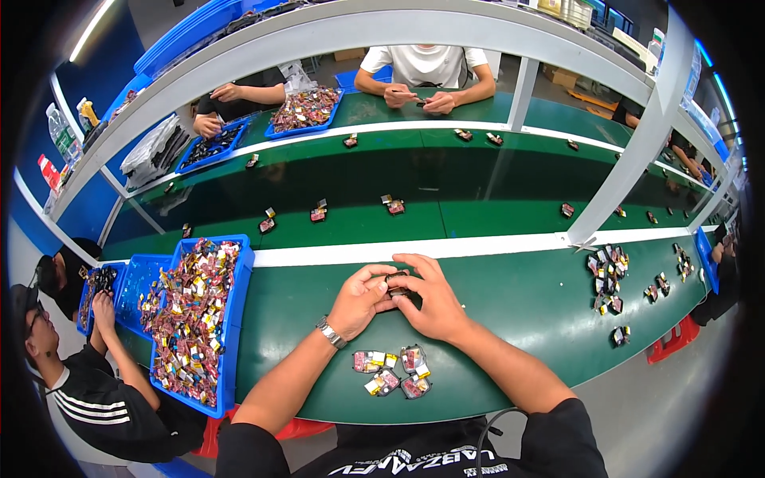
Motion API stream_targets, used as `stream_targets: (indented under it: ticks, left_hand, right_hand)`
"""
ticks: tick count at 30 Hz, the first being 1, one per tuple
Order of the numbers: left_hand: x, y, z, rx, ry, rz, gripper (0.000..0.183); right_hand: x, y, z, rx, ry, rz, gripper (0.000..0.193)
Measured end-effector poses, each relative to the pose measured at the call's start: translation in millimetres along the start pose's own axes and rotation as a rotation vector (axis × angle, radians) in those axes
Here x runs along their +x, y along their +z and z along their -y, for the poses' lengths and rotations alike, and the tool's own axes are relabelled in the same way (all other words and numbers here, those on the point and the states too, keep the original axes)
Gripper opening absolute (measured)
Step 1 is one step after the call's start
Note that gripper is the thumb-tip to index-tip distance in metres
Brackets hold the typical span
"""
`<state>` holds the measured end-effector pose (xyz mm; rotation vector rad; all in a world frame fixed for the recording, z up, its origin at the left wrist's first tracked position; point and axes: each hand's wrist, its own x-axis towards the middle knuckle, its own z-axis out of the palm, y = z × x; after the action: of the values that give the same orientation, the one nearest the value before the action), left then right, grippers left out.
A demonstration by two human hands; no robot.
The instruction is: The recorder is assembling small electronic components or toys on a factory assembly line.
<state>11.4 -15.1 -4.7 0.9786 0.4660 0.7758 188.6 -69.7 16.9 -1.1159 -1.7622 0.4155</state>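
Observation:
Over the green worktable (295, 382), my left hand (355, 306), with a metal-banded watch at the wrist, has its fingers closed on a small black casing (396, 280). From the other side my right hand (436, 304) grips the same piece, thumb and fingers bent around it. The hands hide most of the casing, so its inside cannot be made out. Nearer to me, between my forearms, several small dark-cased assemblies (413, 360) with reddish, yellow and white parts lie grouped on the table.
At my left, a deep blue tray (232, 342) is heaped with small red, yellow and white parts. A white rail (335, 252) borders a green conveyor carrying scattered assemblies. More assemblies (607, 279) cluster right, near a grey post (617, 195). Co-workers sit left and across.

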Motion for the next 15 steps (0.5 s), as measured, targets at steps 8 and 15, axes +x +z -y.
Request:
stream_targets:
  ticks: [8,15]
  left_hand:
    - [0.6,-1.6,1.0,-0.007,-0.046,-0.003,0.033]
    - [-0.3,-1.2,-0.4,0.008,-0.081,-0.029,0.03]
  right_hand:
    - [5.1,-6.0,1.3,-0.238,-0.203,-0.071,0.017]
    - [4.1,-1.7,7.2,-0.347,-0.206,-0.07,0.021]
